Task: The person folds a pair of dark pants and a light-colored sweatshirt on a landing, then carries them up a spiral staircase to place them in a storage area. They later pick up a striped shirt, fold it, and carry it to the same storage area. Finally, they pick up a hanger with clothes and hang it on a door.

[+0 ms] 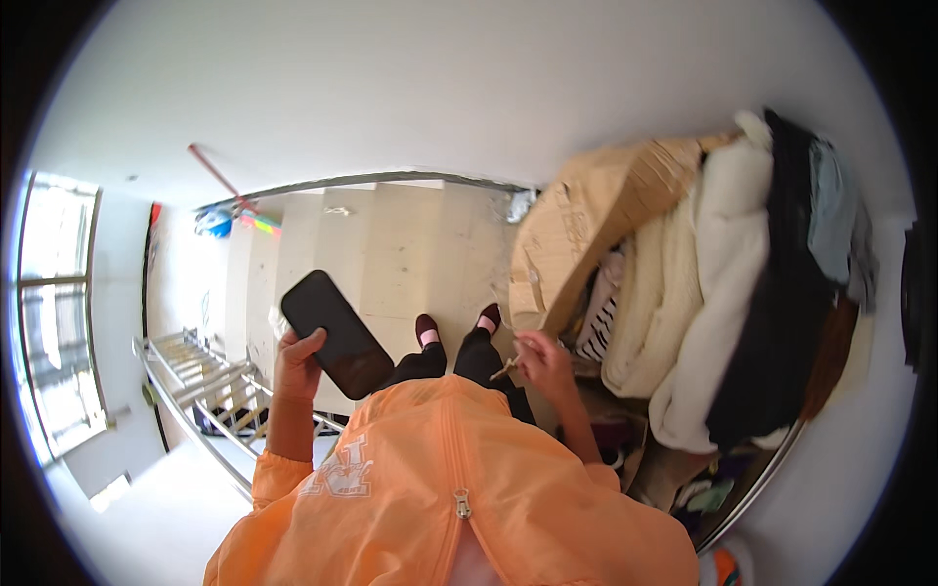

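My left hand (pixel 299 362) grips a black smartphone (pixel 337 333) by its edge, thumb across the dark screen. On the other side, my right hand (pixel 544 366) has its fingers curled around a small brass-coloured thing (pixel 504 368), perhaps keys; blur hides its exact kind. A large cardboard box (pixel 564 234) stands just beyond the right hand. Beside the box are piled cream fleece fabric (pixel 652 293), a thick white textile (pixel 733 220) and a black garment (pixel 769 329). Striped cloth (pixel 601 329) shows between box and fleece.
Below my feet, in dark red shoes (pixel 426 329), lie beige floor tiles (pixel 399 256) with step-like edges running left. A metal railing (pixel 220 388) stands at lower left. Against the wall leans a red pole (pixel 212 168) near a blue item (pixel 214 223). A window (pixel 62 315) is far left.
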### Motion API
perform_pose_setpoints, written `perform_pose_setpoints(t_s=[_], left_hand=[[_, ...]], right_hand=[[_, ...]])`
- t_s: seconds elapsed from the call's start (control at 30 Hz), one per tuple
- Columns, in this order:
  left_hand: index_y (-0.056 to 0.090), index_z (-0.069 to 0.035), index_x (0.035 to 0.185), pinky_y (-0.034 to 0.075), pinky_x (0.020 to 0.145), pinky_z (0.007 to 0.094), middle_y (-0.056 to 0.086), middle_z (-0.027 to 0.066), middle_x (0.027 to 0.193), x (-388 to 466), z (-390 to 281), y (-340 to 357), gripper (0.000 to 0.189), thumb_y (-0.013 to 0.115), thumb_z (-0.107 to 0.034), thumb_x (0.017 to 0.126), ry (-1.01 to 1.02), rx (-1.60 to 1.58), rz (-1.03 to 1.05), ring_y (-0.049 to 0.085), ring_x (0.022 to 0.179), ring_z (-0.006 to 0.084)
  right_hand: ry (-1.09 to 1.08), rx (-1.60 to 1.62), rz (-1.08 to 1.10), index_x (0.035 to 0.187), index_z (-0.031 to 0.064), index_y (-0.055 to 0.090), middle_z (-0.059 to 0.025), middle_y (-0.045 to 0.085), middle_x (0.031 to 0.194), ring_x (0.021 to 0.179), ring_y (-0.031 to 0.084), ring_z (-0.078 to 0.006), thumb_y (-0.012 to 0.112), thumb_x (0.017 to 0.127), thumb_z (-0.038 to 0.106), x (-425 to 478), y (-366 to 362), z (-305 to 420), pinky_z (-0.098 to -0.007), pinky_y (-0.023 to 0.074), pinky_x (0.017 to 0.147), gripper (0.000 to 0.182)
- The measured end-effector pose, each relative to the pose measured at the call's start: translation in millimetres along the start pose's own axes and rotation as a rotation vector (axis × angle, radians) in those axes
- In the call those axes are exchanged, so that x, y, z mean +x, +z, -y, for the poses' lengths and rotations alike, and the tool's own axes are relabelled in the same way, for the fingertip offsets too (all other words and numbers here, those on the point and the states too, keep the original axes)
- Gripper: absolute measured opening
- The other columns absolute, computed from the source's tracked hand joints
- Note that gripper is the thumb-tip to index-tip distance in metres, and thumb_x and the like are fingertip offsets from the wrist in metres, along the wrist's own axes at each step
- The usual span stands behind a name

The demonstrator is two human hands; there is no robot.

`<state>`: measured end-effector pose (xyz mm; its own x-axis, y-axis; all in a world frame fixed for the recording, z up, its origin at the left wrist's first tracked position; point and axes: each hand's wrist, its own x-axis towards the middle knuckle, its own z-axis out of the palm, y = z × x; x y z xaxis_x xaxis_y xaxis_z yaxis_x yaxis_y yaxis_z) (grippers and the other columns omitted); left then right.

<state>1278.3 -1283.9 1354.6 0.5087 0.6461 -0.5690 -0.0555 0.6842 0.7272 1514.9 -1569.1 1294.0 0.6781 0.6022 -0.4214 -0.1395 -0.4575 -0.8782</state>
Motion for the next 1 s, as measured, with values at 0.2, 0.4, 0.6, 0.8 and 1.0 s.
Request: perform_pose_setpoints(t_s=[0.2, 0.4, 0.6, 0.8, 1.0], left_hand=[[0.061, 0.001, 0.103, 0.051, 0.079, 0.0325, 0.066, 0.0098, 0.095, -38, 9, -26, 0.026, 0.061, -0.004, 0.077, -0.008, -0.239, 0.033, 0.065, 0.086, 0.0202], [0.061, 0.003, 0.101, 0.053, 0.079, 0.0352, 0.066, 0.0133, 0.095, -68, 18, -53, 0.025, 0.059, -0.004, 0.076, 0.065, -0.399, -0.022, 0.066, 0.086, 0.0244], [0.061, 0.001, 0.101, 0.054, 0.072, 0.0344, 0.066, 0.0124, 0.093, -57, 15, -47, 0.029, 0.059, -0.004, 0.072, 0.08, -0.459, -0.061, 0.066, 0.081, 0.0226], [0.053, 0.002, 0.096, 0.054, 0.073, 0.048, 0.06, 0.0193, 0.086, -40, -19, -32, 0.032, 0.063, -0.016, 0.071, 0.151, -0.438, 0.16, 0.063, 0.081, 0.0397], [0.045, -0.001, 0.116, 0.045, 0.09, 0.0558, 0.055, 0.0259, 0.108, -10, -42, -12, 0.057, 0.067, -0.021, 0.068, 0.054, -0.647, 0.515, 0.055, 0.102, 0.0451]], right_hand=[[-0.203, -0.672, 0.258, 0.099, 0.0026, 0.061, -0.0157, 0.064, 0.076, 0.07, 0.061, -0.0324, 0.061, 0.083, 0.025, 78, 52, -32, -0.0392, 0.0484, 0.064, 0.028], [0.156, -1.235, 0.326, 0.093, 0.0048, 0.062, -0.0195, 0.063, 0.086, 0.083, 0.06, -0.0377, 0.059, 0.08, 0.033, 37, -38, -79, -0.0462, 0.0471, 0.072, 0.031], [0.153, -1.073, 0.334, 0.095, 0.0042, 0.063, -0.0183, 0.065, 0.088, 0.084, 0.062, -0.0352, 0.059, 0.081, 0.031, 46, -28, -86, -0.043, 0.0483, 0.074, 0.031], [0.423, -0.672, 0.367, 0.104, 0.0024, 0.063, -0.0143, 0.067, 0.09, 0.08, 0.065, -0.0247, 0.059, 0.082, 0.035, 73, 12, -89, -0.0343, 0.0499, 0.073, 0.039], [0.45, -0.579, 0.312, 0.103, 0.0016, 0.064, -0.0096, 0.068, 0.087, 0.076, 0.064, -0.016, 0.06, 0.083, 0.032, 92, 21, -156, -0.0285, 0.0491, 0.067, 0.037]])
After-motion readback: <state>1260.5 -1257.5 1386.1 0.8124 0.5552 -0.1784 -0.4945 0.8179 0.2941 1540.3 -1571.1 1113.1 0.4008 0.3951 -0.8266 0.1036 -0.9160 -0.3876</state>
